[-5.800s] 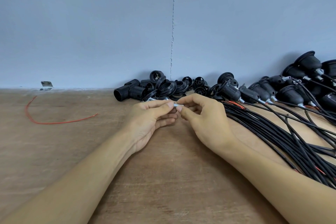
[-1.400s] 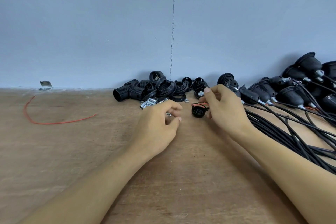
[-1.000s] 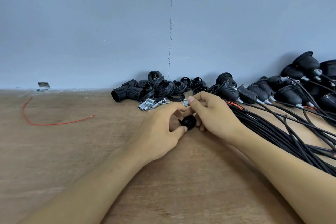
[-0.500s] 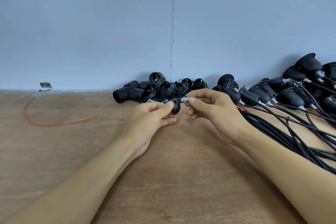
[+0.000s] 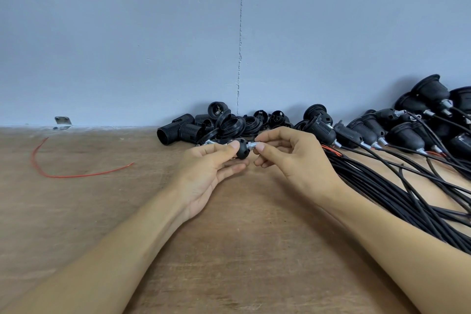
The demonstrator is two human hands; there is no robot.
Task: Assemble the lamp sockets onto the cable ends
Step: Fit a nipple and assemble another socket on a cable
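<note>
Socket cap (image 5: 242, 152) raised off table (image 5: 229, 250) | left hand (image 5: 209, 168) pinches it | right hand (image 5: 293, 160) pinches metal nipple (image 5: 251, 146) against it

Loose red wire (image 5: 76, 176) lies on wooden table (image 5: 229, 250), well left of the left hand (image 5: 209, 173). Small metal bracket (image 5: 62, 120) sits beyond it, against blue-grey wall (image 5: 127, 33).

We see a left hand (image 5: 211, 171) and a right hand (image 5: 293, 160), both bare, with short nails at the fingertips. Back from the fingers, past each wrist, the left forearm (image 5: 114, 257) and right forearm (image 5: 395, 245) are bare to the frame's edge.
</note>
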